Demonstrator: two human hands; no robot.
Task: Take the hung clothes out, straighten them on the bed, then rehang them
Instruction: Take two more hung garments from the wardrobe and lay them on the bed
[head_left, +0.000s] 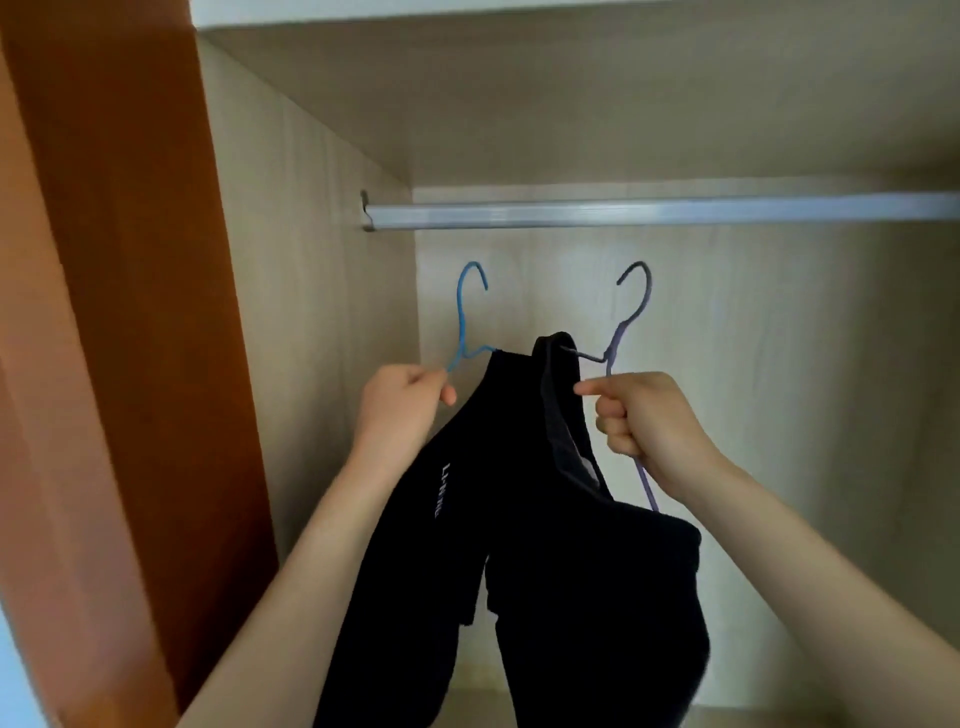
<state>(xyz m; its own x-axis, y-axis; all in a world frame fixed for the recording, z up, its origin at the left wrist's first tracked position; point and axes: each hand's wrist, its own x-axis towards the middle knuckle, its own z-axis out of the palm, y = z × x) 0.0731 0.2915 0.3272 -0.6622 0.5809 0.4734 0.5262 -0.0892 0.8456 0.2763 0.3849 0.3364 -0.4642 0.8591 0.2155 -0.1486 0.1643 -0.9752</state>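
Both hands (400, 410) (647, 423) aloft, fists round hangers (459, 312) (645, 299)

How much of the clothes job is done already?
Both hangers are off the rail: the left hand grips the blue hanger, the right hand the purple hanger, each carrying black clothes. Whether the straightening on the bed is done, this view cannot show; hooking them onto the rail is left either way.

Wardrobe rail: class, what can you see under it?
Under the rail, hooked on nothing, are a blue hanger gripped by the left hand and a purple hanger gripped by the right hand, each carrying black clothes. The clothes cover most of each hanger.
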